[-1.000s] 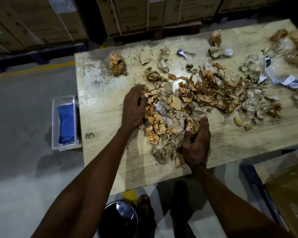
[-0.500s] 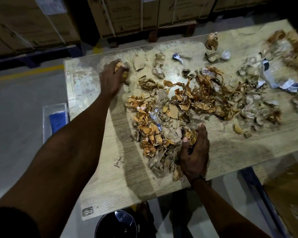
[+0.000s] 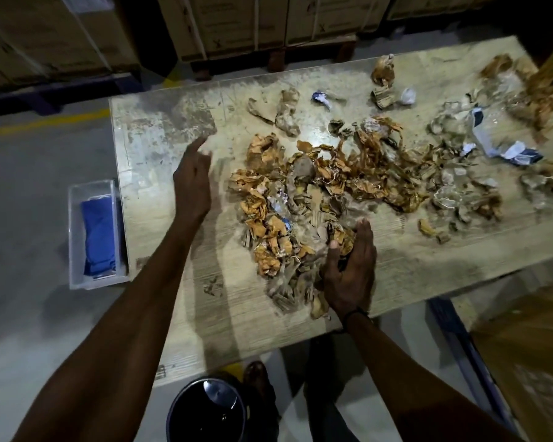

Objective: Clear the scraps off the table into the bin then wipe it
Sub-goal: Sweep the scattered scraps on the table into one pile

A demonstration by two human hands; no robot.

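A wide heap of crumpled brown paper and plastic scraps covers the middle and right of the worn wooden table. My left hand hovers just left of the heap with fingers straight, holding nothing. My right hand rests flat against the heap's near edge, thumb pressed into the scraps. A dark round bin with its lid open stands on the floor below the table's near edge.
A clear plastic tub holding a blue cloth sits on the floor left of the table. My feet stand beside the bin. Strapped cardboard boxes line the back; another box is at the right.
My left hand reached to a crumpled brown scrap at the far left, swept it right to the heap, and now hovers open beside it. My right hand stayed put.
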